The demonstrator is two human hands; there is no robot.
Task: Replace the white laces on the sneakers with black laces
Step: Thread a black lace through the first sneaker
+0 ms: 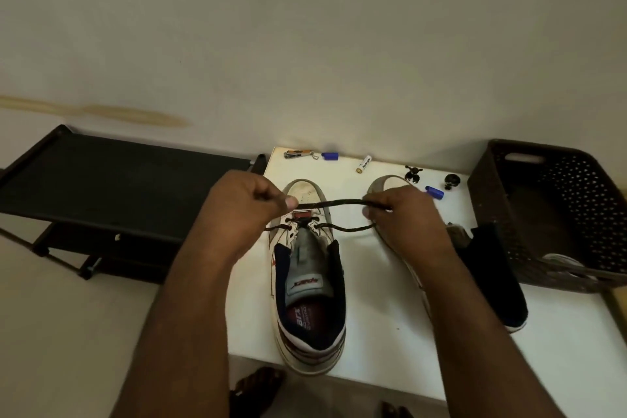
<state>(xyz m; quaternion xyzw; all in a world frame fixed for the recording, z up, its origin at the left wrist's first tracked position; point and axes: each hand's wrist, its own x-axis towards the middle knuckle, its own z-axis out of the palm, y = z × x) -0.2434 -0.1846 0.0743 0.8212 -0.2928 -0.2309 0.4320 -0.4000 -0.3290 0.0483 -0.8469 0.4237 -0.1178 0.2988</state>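
Note:
A worn white sneaker (pixel 310 309) stands in the middle of the white table (pixel 383 343), toe away from me. A black lace (pixel 334 203) is threaded through its lowest eyelets near the toe. My left hand (pixel 242 210) pinches one end of that lace above the toe. My right hand (pixel 403 217) pinches the other end, so the lace stretches taut between my hands. The second sneaker (pixel 390 184) lies to the right, mostly hidden under my right hand and forearm. No white lace shows on either shoe.
A dark perforated basket (pixel 556 214) sits at the table's right end. A black shoe rack (pixel 112 180) stands on the left. Along the table's far edge lie a nail clipper (pixel 298 154), two blue caps (pixel 329 156), a battery (pixel 363 163) and small black clips (pixel 413 174). A dark cloth (pixel 492 268) lies beside the second sneaker.

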